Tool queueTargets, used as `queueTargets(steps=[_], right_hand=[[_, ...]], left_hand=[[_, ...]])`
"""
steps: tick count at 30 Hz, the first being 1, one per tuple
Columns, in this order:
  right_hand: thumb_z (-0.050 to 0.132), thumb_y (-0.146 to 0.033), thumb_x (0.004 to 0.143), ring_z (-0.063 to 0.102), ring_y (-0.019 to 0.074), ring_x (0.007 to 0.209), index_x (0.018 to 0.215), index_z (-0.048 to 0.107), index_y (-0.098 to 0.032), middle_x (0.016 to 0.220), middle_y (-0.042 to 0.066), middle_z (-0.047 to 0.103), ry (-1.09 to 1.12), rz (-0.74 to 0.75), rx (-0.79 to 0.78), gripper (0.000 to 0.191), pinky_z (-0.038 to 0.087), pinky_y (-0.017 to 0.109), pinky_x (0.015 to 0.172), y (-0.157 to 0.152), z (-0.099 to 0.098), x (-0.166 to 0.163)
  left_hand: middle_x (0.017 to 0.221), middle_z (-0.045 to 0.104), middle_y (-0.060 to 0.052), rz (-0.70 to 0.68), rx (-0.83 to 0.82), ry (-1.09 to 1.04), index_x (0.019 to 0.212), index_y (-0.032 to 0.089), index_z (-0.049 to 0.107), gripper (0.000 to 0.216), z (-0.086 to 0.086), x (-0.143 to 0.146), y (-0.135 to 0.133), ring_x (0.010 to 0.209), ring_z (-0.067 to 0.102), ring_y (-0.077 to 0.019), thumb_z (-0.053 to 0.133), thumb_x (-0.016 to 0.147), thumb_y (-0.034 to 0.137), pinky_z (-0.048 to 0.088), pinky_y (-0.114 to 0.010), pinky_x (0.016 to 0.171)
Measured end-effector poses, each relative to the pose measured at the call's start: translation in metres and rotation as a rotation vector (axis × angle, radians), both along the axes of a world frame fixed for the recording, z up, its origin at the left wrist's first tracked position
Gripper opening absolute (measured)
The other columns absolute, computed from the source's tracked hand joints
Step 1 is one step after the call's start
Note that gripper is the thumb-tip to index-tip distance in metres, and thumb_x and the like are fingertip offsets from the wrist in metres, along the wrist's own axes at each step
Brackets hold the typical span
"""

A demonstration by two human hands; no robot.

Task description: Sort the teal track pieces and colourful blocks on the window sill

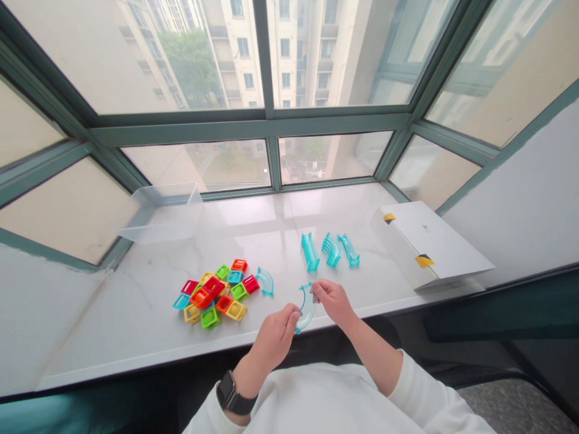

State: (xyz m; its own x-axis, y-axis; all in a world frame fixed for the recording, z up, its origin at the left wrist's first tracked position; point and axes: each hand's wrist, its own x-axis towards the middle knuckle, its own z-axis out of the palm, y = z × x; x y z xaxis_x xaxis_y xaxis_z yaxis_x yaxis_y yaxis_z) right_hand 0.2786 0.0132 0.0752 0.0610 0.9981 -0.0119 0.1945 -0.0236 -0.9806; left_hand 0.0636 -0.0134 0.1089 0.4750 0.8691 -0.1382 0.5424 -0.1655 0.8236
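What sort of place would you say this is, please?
Probably a bay window or enclosed balcony in an upper-floor home: green window frames border a white marble-patterned ledge on three sides, and a multi-storey building stands outside, with the ground seen below.

Green-framed windows (269, 128) (pale buildings (289, 60) beyond) enclose a white marbled sill (239, 232).

Turquoise track pieces (309, 314) and red, orange, yellow, green and blue blocks (213, 287) brighten a white desk (131, 328) veined in grey.
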Motion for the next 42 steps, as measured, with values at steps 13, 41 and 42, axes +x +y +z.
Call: queueTargets(steps=[13, 41, 42], right_hand=[[0.064, -0.041, 0.098, 0.067, 0.0161, 0.082, 0.142, 0.061, -0.025, 0.107, 0.006, 0.073, -0.024, 0.133, 0.182, 0.047, 0.058, 0.032, 0.079, -0.006, -0.005, 0.0], [0.063, -0.032, 0.099, 0.069, 0.0196, 0.088, 0.114, 0.079, -0.03, 0.107, 0.006, 0.072, -0.257, 0.03, 0.301, 0.022, 0.059, 0.033, 0.08, -0.003, -0.009, 0.041], [0.063, -0.032, 0.099, 0.069, 0.0199, 0.088, 0.113, 0.08, -0.03, 0.107, 0.007, 0.073, -0.259, 0.011, 0.302, 0.022, 0.059, 0.032, 0.079, -0.002, -0.01, 0.045]], left_hand=[[0.084, 0.072, -0.002, 0.211, -0.153, -0.236, 0.117, 0.022, 0.063, 0.039, -0.016, 0.002, 0.011, 0.076, 0.067, -0.0192, 0.041, 0.105, 0.052, 0.052, -0.033, 0.076], [0.146, 0.061, -0.013, 0.199, -0.231, -0.378, 0.15, 0.024, 0.053, 0.053, -0.026, 0.05, 0.029, 0.096, 0.067, -0.019, 0.046, 0.104, 0.049, 0.06, -0.033, 0.079], [0.146, 0.061, -0.013, 0.182, -0.221, -0.371, 0.151, 0.025, 0.052, 0.053, -0.027, 0.055, 0.031, 0.097, 0.067, -0.0191, 0.046, 0.104, 0.048, 0.06, -0.033, 0.079]])
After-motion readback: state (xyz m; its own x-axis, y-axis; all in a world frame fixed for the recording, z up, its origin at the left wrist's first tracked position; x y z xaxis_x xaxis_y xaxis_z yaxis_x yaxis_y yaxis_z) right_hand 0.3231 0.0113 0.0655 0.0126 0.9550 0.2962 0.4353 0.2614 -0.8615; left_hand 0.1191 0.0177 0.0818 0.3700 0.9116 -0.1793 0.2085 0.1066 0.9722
